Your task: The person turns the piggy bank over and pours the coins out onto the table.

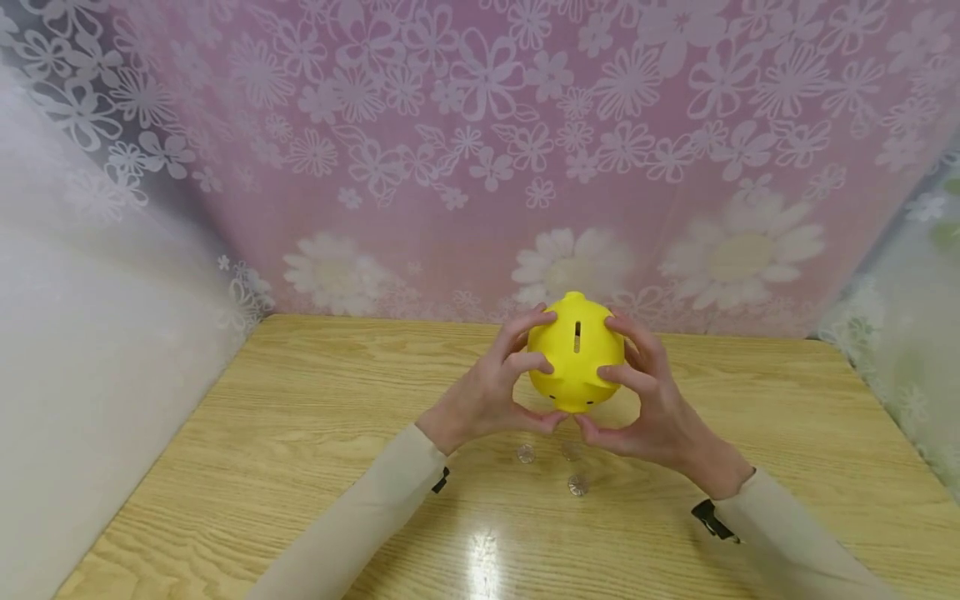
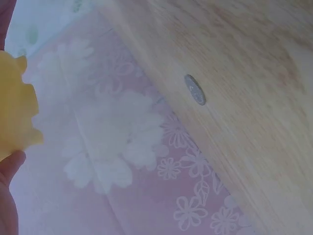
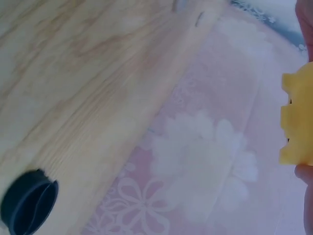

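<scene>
Yellow piggy bank (image 1: 576,352) held above tabletop (image 1: 262,433) near its 12 o'clock edge, clasped by left hand (image 1: 491,385) and right hand (image 1: 645,392), fingers curled round; coins (image 1: 577,484) at 6 o'clock below

We can read no words, numbers, brands or signs anywhere in these views. The yellow piggy bank (image 1: 576,352) carries no lettering, only a plain slot. The coins (image 1: 577,484) on the bench (image 1: 300,433) are too small and blurred for us to read.
</scene>
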A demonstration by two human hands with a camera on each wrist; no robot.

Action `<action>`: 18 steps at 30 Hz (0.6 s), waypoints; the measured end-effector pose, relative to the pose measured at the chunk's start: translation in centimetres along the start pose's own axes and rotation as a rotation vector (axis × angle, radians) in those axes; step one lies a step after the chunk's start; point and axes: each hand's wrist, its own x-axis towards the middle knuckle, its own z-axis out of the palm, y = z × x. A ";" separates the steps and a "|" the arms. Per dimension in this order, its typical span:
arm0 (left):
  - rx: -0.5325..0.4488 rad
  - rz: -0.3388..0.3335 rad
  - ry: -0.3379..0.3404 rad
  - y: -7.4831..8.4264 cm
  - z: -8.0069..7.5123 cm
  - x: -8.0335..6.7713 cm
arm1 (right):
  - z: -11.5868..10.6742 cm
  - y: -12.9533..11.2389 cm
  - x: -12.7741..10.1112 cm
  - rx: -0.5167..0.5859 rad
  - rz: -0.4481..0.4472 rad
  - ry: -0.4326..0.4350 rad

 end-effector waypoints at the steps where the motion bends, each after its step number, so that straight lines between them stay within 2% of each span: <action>1: 0.014 0.022 -0.003 0.0 0.0 -0.1 | 0.0 0.0 -0.1 -0.005 -0.014 -0.003; 4: 0.053 0.040 -0.012 0.1 0.0 -0.5 | -0.1 -0.1 -0.2 -0.036 -0.020 -0.032; 14: 0.122 0.019 -0.023 0.1 0.0 -1.0 | -0.1 0.1 -0.9 -0.090 -0.001 -0.082; 16: 0.104 -0.008 -0.030 0.1 0.1 -1.1 | -0.1 0.1 -1.0 -0.097 0.023 -0.093; 18: 0.052 -0.084 -0.045 0.1 0.1 -1.2 | 0.0 0.0 -1.2 -0.078 0.090 -0.105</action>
